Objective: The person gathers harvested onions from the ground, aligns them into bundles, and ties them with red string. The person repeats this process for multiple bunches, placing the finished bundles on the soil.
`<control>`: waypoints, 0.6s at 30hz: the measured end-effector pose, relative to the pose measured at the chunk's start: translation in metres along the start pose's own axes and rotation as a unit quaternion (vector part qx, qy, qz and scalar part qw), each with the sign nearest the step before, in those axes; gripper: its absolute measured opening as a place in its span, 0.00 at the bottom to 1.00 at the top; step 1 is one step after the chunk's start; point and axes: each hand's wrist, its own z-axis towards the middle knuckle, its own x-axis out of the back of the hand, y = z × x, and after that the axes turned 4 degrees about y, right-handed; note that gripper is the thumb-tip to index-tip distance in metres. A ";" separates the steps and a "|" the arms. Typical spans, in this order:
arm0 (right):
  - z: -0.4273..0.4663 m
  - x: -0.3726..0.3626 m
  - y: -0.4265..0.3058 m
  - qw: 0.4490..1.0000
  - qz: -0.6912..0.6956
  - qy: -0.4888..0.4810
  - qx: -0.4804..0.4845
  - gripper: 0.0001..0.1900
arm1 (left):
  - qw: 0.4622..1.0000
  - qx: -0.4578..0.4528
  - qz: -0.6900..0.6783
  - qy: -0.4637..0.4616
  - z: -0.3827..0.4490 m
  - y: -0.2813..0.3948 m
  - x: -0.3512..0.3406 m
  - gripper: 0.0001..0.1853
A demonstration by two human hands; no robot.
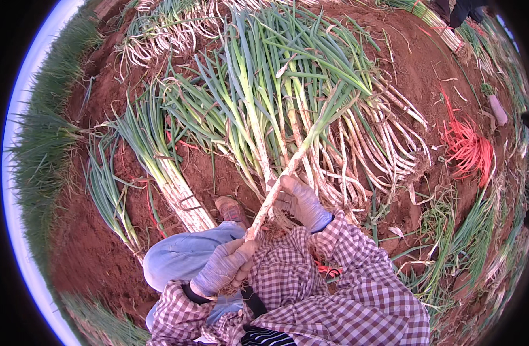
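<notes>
My left hand (224,264), in a soiled glove, is closed around the root end of a long green onion (275,190). The stalk slants up and away to the right, its green leaves over the pile. Higher on the same white shank, my right hand (301,201), also gloved, has its thumb and fingers on it. Just beyond both hands lies a large heap of green onions (256,91), leaves pointing away and muddy white shanks toward me. A tied bundle of green onions (178,186) lies left of my hands, its lower end beside my knee.
A tangle of red plastic twine (470,149) lies on the reddish soil at right. A smaller bunch of onions (113,194) is at far left. Growing onions (44,129) line the left edge. Another person's dark clothing (461,13) shows at top right, near a tied bundle (437,26).
</notes>
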 end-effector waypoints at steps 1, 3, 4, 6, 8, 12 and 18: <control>0.010 0.007 -0.019 0.994 0.075 0.028 0.074 0.23 | 0.994 -0.005 0.097 0.040 -0.027 0.004 0.000 0.17; 0.027 0.004 -0.043 0.987 0.065 0.072 0.130 0.25 | 0.910 -0.255 0.287 0.156 -0.063 -0.046 0.028 0.20; 0.031 0.001 -0.047 0.985 0.026 0.080 0.150 0.29 | 0.854 -0.322 0.345 0.217 -0.074 -0.062 0.041 0.21; 0.032 0.008 -0.044 0.993 -0.009 0.070 0.090 0.37 | 0.972 -0.126 0.142 0.137 -0.106 -0.044 0.043 0.22; 0.040 0.017 -0.028 0.980 0.172 0.102 0.020 0.48 | 0.999 0.025 -0.028 0.035 -0.119 -0.043 0.045 0.25; 0.069 0.016 0.011 0.947 0.279 0.155 0.039 0.34 | 0.960 0.122 -0.212 -0.138 -0.124 -0.073 0.057 0.30; 0.118 0.019 0.020 0.899 0.293 0.322 0.049 0.21 | 0.974 0.110 -0.190 -0.054 -0.141 -0.079 0.057 0.27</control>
